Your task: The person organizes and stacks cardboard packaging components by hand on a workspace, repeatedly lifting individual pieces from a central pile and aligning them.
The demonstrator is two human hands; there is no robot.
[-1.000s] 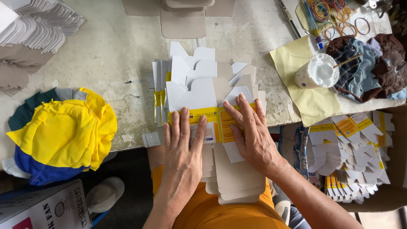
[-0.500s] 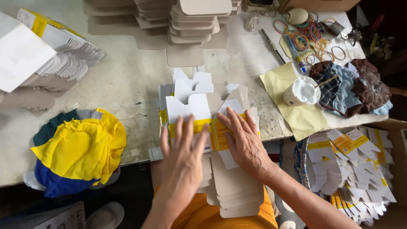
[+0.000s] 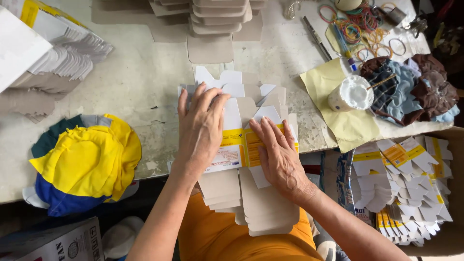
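My left hand [image 3: 202, 129] lies flat, fingers spread, on a pile of flat white and yellow carton blanks [image 3: 235, 116] at the front edge of the worn table [image 3: 145, 82]. My right hand [image 3: 278, 155] presses palm down on the right part of the same pile, across the yellow band. Neither hand grips anything. Grey cardboard flaps [image 3: 261, 205] of the lower blanks hang over the table edge above my orange lap [image 3: 227, 239].
Stacks of grey blanks [image 3: 220, 19] stand at the back. More white blanks [image 3: 58, 53] lie far left. A yellow and blue cloth [image 3: 84, 162] sits left. A glue cup [image 3: 352, 94] on yellow paper, rags, rubber bands [image 3: 360, 26] and a box of blanks [image 3: 411, 188] are right.
My left hand has slid forward, away from me, over the pile. My right hand stays pressed on the yellow band. The view has tilted towards the back of the table.
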